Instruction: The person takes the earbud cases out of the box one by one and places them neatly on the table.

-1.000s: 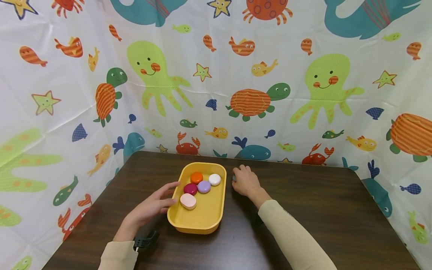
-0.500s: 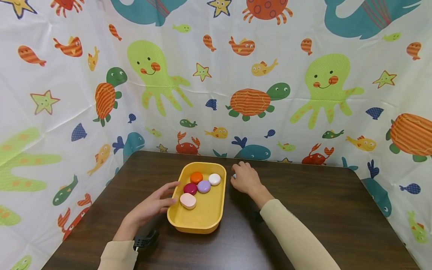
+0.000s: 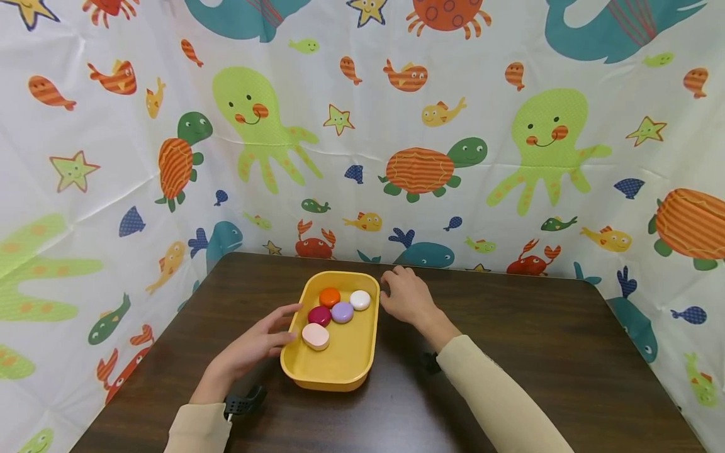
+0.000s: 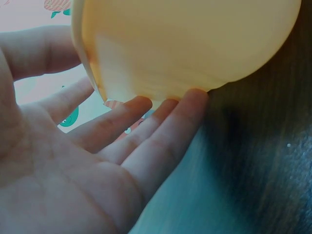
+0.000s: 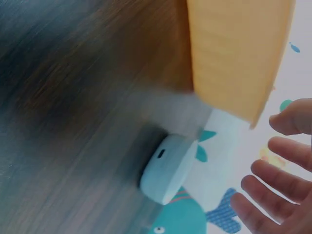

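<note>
A yellow tray [image 3: 345, 362] holds several small rounded cases: orange [image 3: 330, 297], white [image 3: 359, 301], lavender [image 3: 342, 313], crimson [image 3: 320, 316] and pale pink [image 3: 315, 337]. My left hand [image 3: 255, 343] lies along the tray's left side, its fairly straight fingertips [image 4: 195, 97] touching the outer wall. Just right of the tray is my right hand [image 3: 409, 299], and in its wrist view the fingers are spread with nothing between them. A pale blue rounded case [image 5: 168, 168] with a small dark slot rests on the table near that hand; in the head view the hand hides it.
The dark wooden table [image 3: 538, 365] extends right and in front of the tray. Behind and to the left hangs a white curtain [image 3: 362, 113] printed with sea animals. A black wrist strap [image 3: 246, 401] is on the left wrist.
My right hand has shifted slightly left and away from me, closer to the tray's rim. The blue bit earlier visible by its fingers is now hidden. My left hand and the tray stay put.
</note>
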### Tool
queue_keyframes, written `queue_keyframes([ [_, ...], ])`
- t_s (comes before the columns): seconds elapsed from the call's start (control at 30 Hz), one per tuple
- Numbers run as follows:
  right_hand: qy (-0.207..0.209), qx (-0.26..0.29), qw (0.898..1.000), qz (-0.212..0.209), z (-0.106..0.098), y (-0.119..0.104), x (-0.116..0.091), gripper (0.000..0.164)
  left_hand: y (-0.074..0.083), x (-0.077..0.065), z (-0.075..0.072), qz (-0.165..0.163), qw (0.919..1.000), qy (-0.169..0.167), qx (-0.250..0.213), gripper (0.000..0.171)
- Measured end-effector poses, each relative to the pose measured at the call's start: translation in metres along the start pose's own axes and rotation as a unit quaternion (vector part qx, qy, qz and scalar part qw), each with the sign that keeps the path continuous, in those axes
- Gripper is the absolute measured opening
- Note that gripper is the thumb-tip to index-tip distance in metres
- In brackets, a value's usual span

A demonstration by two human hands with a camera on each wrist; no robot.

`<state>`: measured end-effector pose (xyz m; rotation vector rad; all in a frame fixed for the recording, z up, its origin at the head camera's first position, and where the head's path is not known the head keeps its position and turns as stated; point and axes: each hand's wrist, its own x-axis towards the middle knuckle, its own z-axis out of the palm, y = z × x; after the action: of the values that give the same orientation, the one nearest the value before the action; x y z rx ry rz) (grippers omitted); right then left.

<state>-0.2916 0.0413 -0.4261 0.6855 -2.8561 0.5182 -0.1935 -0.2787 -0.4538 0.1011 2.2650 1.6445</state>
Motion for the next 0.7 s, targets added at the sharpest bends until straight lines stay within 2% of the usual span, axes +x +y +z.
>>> queue_keyframes([
  [0.27, 0.005, -0.005, 0.999, -0.031, -0.009, -0.018, -0.001, 0.028, -0.001, 0.000, -0.001, 0.005, 1.0000, -0.001, -0.001, 0.067],
  [0.7, -0.012, -0.025, 0.996, -0.079, -0.012, -0.047, -0.008, 0.032, -0.001, 0.000, -0.001, 0.003, 1.0000, -0.002, -0.001, 0.067],
])
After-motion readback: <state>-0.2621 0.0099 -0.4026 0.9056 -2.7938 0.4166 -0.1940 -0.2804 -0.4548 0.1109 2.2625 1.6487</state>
